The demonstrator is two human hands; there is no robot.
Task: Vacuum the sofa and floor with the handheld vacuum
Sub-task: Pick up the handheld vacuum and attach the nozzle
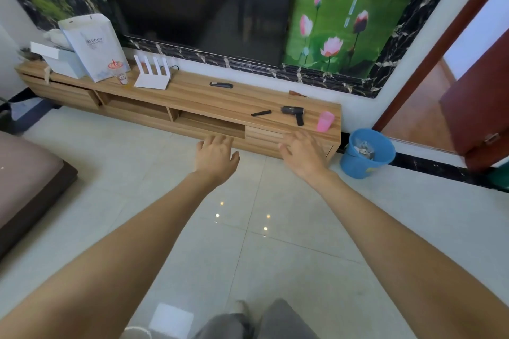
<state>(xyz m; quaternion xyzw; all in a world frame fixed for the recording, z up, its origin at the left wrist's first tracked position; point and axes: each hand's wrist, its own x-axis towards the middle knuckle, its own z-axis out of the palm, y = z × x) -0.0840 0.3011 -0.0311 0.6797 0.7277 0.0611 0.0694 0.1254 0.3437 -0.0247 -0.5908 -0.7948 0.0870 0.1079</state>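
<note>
At nine o'clock sits the sofa (24, 181). Both arms reach out — left hand (216, 157) and right hand (303, 153) spread wide, empty. Fetching step, likely: the handheld vacuum (294, 113) lies on the TV stand (192, 93) at one o'clock — next, grasp its handle.

Both empty hands, left hand (216, 155) and right hand (303, 151), reach toward the handheld vacuum (294, 113) lying on the TV cabinet (192, 93).
</note>
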